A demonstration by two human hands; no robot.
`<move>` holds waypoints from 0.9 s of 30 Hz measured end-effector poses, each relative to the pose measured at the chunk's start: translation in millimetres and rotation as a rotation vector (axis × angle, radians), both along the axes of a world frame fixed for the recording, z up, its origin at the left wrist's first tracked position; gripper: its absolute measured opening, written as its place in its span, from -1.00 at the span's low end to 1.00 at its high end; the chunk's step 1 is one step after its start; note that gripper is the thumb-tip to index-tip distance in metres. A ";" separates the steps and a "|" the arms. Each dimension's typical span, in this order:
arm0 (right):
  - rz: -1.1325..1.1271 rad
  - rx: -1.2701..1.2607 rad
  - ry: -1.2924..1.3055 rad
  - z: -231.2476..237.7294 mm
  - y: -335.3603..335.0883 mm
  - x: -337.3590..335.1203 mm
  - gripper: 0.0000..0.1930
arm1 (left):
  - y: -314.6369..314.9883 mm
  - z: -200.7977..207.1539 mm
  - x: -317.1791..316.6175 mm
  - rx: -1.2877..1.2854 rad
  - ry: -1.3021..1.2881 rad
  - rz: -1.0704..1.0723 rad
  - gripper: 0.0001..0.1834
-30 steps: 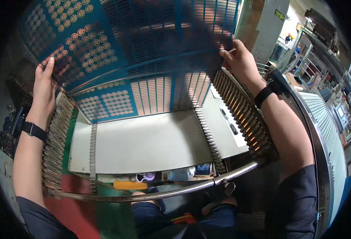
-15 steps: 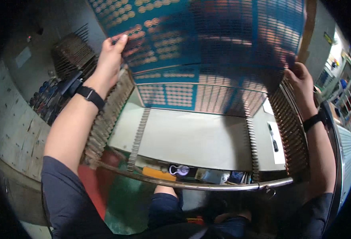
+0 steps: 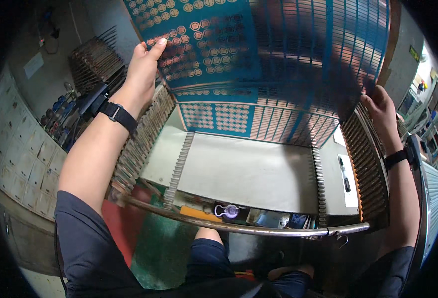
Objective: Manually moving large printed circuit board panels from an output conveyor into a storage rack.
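Observation:
My left hand point(image 3: 143, 67) pinches the left edge of a large blue panel with copper patterns point(image 3: 219, 47), which looks like a circuit board panel. Its thumb lies over the face near the edge. At the opposite edge, my right hand point(image 3: 382, 104) has its fingers closed on the same panel. The panel is tilted upright above a metal rack point(image 3: 249, 229), and its top runs out of view. Behind its lower edge, another patterned blue panel point(image 3: 219, 119) stands at the rack's far end. Ridged slot strips point(image 3: 179, 166) line the rack's bottom and sides.
Beneath the rack is a pale tabletop point(image 3: 249, 171), with a black pen point(image 3: 347, 185) on white paper at right. A purple-rimmed round item point(image 3: 230, 211) and an orange piece point(image 3: 199, 213) lie near the front bar. Lockers point(image 3: 25, 154) stand at left, another slotted rack point(image 3: 97, 57) behind.
The view has shifted slightly, so rack and panel appear a little farther right. Both hands keep their hold on the panel, which looks sharper now.

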State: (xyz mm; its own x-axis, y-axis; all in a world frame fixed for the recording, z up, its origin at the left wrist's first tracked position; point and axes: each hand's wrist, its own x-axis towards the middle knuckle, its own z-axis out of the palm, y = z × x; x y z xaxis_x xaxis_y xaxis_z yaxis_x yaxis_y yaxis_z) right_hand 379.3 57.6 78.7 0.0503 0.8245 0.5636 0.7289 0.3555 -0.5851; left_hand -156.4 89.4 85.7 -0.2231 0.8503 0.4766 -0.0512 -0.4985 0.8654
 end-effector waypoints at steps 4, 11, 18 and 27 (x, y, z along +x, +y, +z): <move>0.048 -0.015 0.120 -5.4 -6.4 -8.8 -0.75 | 17.5 -5.6 -7.4 0.027 0.031 -0.012 -0.58; -0.075 0.015 -0.107 -8.7 6.4 -21.6 -0.64 | 2.8 1.2 -13.1 -0.064 0.097 0.044 -0.50; -0.246 -0.051 -0.208 -9.2 0.8 -17.4 -0.66 | 14.9 -0.8 -8.7 -0.064 0.140 0.052 -0.52; -0.137 0.033 0.045 -7.7 4.2 -8.4 -0.66 | 15.0 -4.6 -0.6 -0.042 0.069 -0.003 -0.51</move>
